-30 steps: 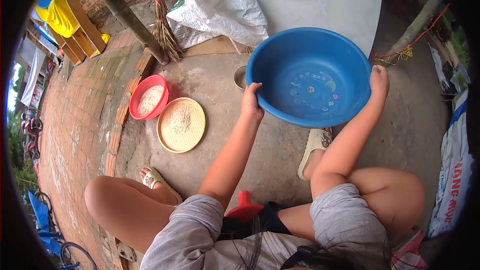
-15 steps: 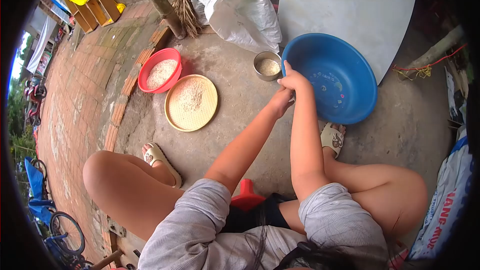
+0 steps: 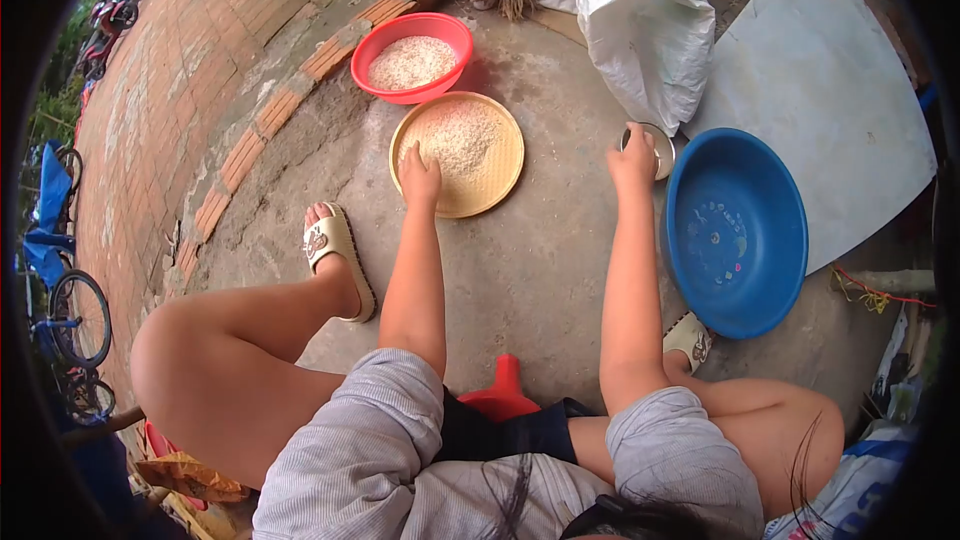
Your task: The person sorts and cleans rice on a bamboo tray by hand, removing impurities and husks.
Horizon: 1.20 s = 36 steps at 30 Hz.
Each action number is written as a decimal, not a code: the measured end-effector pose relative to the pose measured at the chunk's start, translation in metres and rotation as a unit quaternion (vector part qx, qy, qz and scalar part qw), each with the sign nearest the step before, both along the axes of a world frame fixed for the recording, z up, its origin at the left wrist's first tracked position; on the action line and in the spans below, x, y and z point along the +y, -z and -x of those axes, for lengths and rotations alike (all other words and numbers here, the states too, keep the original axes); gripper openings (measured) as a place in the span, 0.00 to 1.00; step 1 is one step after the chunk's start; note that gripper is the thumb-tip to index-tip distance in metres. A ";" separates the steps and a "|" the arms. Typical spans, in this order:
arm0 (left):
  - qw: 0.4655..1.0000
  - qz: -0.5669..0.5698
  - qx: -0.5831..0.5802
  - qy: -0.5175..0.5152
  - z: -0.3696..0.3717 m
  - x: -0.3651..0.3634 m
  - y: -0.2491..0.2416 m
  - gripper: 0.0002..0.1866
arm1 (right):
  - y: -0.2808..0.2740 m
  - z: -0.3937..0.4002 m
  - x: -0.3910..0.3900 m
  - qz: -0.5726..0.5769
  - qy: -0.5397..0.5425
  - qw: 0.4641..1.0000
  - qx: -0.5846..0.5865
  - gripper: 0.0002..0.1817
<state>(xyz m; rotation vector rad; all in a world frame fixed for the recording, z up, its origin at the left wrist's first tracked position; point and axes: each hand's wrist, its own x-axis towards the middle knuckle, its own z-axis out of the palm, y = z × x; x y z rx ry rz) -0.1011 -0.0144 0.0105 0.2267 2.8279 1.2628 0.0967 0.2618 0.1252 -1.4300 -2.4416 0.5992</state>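
Observation:
My left hand (image 3: 420, 178) reaches over the near left rim of a round woven yellow tray (image 3: 487, 194), its fingers stretched toward the grain. A heap of pale rice-like grain (image 3: 460, 138) lies spread on the tray. Over to the right, my right hand (image 3: 632, 162) grips the left edge of a small metal bowl (image 3: 664, 152), which it partly covers. Close beside that bowl stands a large blue basin (image 3: 737, 240) with a few small marks or bits on its bottom.
Beyond the tray sits a red basin (image 3: 364, 72) holding more pale grain. A white sack (image 3: 645, 35) leans near a grey board (image 3: 830, 110). A row of bricks (image 3: 275, 112) edges the concrete floor. A red stool (image 3: 500, 395) is beneath me.
My hands were together at the blue basin's left rim; now they are apart, the left at the woven tray and the right at the metal bowl. The view has shifted.

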 end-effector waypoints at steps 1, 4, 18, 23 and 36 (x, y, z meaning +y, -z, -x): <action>0.995 0.086 0.012 0.059 -0.005 -0.002 0.010 0.29 | 0.015 0.012 -0.013 0.017 -0.046 0.999 0.002 0.29; 0.945 0.286 0.026 0.157 -0.039 0.005 0.013 0.31 | 0.053 0.041 -0.055 0.126 -0.123 0.983 -0.044 0.26; 0.917 0.317 0.001 0.244 -0.157 0.043 -0.008 0.26 | 0.055 -0.038 -0.033 0.301 0.588 0.403 0.633 0.18; 0.869 0.300 -0.030 0.393 -0.207 0.068 -0.014 0.26 | 0.040 -0.065 0.010 0.238 0.623 0.414 0.620 0.15; 0.986 -0.002 0.076 0.147 -0.128 0.057 -0.023 0.14 | 0.116 -0.037 -0.043 0.309 0.511 0.695 0.402 0.21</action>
